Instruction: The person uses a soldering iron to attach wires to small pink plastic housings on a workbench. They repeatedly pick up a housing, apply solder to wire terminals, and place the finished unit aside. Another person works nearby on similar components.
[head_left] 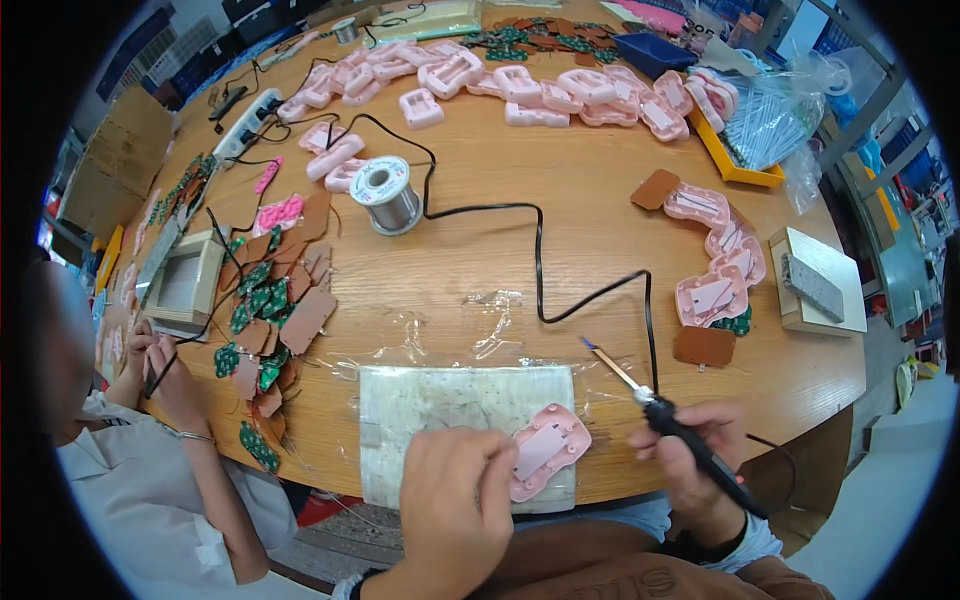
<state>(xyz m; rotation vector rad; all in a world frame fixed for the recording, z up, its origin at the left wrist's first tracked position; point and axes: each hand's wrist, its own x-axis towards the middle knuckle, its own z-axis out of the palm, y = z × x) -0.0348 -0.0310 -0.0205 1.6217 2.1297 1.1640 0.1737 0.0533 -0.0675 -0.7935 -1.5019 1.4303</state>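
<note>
My right hand (695, 455) is closed around the black handle of a soldering iron (697, 447), its tip pointing up and left over the table. A pink plastic shell (553, 452) with a pale panel inside lies open side up on a worn whitish mat (400, 400). Beside the shell's left edge is my left hand (455, 505), its fingers curled in toward the thumb. What lies between those fingertips, if anything, is hidden. The iron's tip is apart from the shell.
Solder wire spool (385, 195) stands beyond the mat, near the iron's black cord (540, 260). Pink shells (520, 90) line the back; more shells (712, 295) lie right, near a sponge (812, 288). Green and brown boards (308, 318) are heaped left, beside another person's hands (170, 375).
</note>
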